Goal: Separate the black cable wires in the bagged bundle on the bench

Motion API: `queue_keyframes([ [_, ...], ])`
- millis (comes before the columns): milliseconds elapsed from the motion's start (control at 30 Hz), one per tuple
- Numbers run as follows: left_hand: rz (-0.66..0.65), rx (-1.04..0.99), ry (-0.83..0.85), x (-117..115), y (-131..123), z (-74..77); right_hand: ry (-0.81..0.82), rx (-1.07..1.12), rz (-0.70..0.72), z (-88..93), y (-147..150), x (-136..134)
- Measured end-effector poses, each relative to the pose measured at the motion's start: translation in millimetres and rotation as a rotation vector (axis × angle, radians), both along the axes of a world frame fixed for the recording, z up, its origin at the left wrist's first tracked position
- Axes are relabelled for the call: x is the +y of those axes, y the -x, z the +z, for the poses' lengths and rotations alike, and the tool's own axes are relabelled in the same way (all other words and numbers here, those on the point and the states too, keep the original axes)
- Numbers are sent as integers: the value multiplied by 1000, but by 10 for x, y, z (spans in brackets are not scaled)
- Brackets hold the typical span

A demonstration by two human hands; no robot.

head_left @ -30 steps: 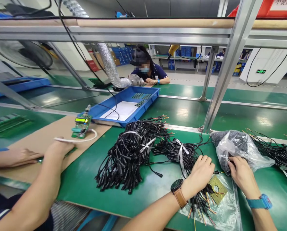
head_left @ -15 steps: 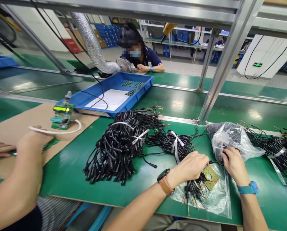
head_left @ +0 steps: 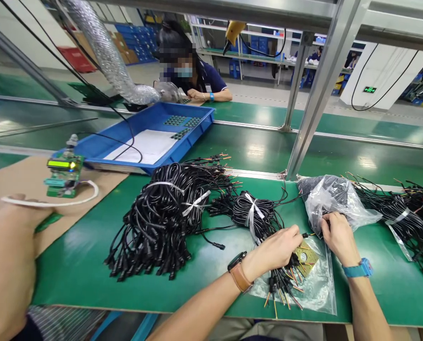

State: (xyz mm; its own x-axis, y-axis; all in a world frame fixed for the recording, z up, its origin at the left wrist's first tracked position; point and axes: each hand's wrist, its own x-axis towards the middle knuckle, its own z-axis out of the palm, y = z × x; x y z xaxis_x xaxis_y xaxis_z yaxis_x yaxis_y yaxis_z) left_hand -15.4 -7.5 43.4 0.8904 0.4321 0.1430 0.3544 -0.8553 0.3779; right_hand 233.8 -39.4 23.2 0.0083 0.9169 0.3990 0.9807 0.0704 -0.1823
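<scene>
A bunch of short wires (head_left: 282, 286) with black plugs and coloured bare ends lies at the front of the green bench (head_left: 91, 265), on a flat clear bag (head_left: 321, 293) and partly over a small brass-coloured plate (head_left: 305, 258). The left hand (head_left: 278, 246), a watch on its wrist, has its fingers (head_left: 295, 235) curled shut over the upper end of that bunch. Just to its right, the right hand (head_left: 335, 234) has its fingers (head_left: 323, 221) pinched together on the lower edge of a crumpled bag (head_left: 334, 199) with black cable inside. A thin wire runs between the two hands.

Just behind the left hand sits a coil of cable (head_left: 252, 213) tied with white tape, and left of that a large heap of black cables (head_left: 162, 222). More cables (head_left: 406, 213) lie at the far right. Beyond the heap is a blue tray (head_left: 197, 128). At the left, a co-worker's hand (head_left: 9, 222) rests on a cardboard sheet (head_left: 20, 175) near a small circuit board (head_left: 62, 173) with a lit display.
</scene>
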Motion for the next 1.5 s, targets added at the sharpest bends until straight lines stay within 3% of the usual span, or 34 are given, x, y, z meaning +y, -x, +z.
queue_keyframes([
  [200, 9, 10, -121, 5, -21, -17, -33, 59, 57, 6, -22, -34],
  [400, 23, -17, -43, 50, -13, -6, -19, 136, 28, 23, 1, -64],
  [633, -7, -6, -2, 73, 7, 20, -179, 159, 31, 186, 19, -69],
  [767, -11, 27, -74, 44, -5, 71, -247, 330, 26, 283, 120, -188],
  [833, 1, 39, -144, 19, -18, 85, -121, 486, 151, 325, 208, -258],
  [900, 22, 43, -209, -5, -34, 88, 111, 585, 339, 368, 304, -304],
  [1000, 40, 61, -269, -29, -54, 80, 329, 538, 467, 431, 420, -311],
  [1333, 46, 30, -168, 3, -27, 7, 426, 314, 475, 426, 474, -240],
  [1500, 35, 35, -124, 49, 23, 4, 417, 350, 433, 396, 434, -244],
])
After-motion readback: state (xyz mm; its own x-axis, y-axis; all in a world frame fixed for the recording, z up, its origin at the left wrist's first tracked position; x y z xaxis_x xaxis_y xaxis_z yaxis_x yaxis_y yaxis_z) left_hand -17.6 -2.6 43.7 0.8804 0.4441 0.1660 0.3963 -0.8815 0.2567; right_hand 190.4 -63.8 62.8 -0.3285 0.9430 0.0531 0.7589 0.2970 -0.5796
